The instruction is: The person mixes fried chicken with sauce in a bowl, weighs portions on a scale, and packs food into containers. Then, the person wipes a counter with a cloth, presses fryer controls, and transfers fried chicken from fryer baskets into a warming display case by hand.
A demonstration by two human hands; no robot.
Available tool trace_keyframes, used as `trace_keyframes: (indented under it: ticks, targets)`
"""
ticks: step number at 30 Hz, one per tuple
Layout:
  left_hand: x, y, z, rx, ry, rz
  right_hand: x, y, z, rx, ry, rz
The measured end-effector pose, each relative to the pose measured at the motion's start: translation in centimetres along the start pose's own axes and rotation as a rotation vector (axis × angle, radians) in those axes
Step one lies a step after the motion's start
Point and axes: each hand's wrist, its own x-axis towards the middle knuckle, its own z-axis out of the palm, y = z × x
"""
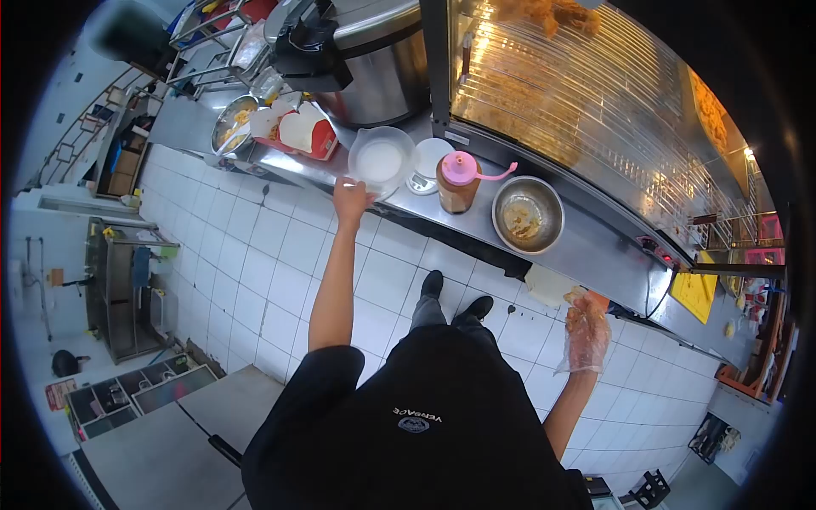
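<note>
My left hand (350,204) is closed on the near rim of a translucent plastic bowl (393,174) at the front edge of the steel counter. Just right of that bowl is a small white kitchen scale (422,184). A brown sauce bottle with a pink cap (459,180) stands beside the scale. Further right sits a steel bowl (552,212) with battered scraps and brown residue in it. My right hand (586,327), in a clear plastic glove smeared reddish-brown, hangs in front of the counter, apart from the steel bowl. Its fingers are too indistinct to read.
Behind the counter (476,223) stand a large steel cooker (382,81) and a lit warming cabinet (527,110) with fried food. Red-and-white food boxes (319,140) and another steel bowl (223,127) with food are at left. A yellow board (695,295) lies at right.
</note>
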Motion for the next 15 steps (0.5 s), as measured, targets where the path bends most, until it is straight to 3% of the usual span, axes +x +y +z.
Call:
trace_keyframes:
  ticks: [5, 15]
  targets:
    - [4.1, -2.5, -0.6, -0.026, -0.004, -0.083, -1.8, 2.0, 2.2, 0.025, 0.053, -0.001]
    - [4.0, -3.7, -2.7, -0.175, 0.051, -0.085, -2.1, 3.6, 5.6, 0.006, 0.015, -0.01]
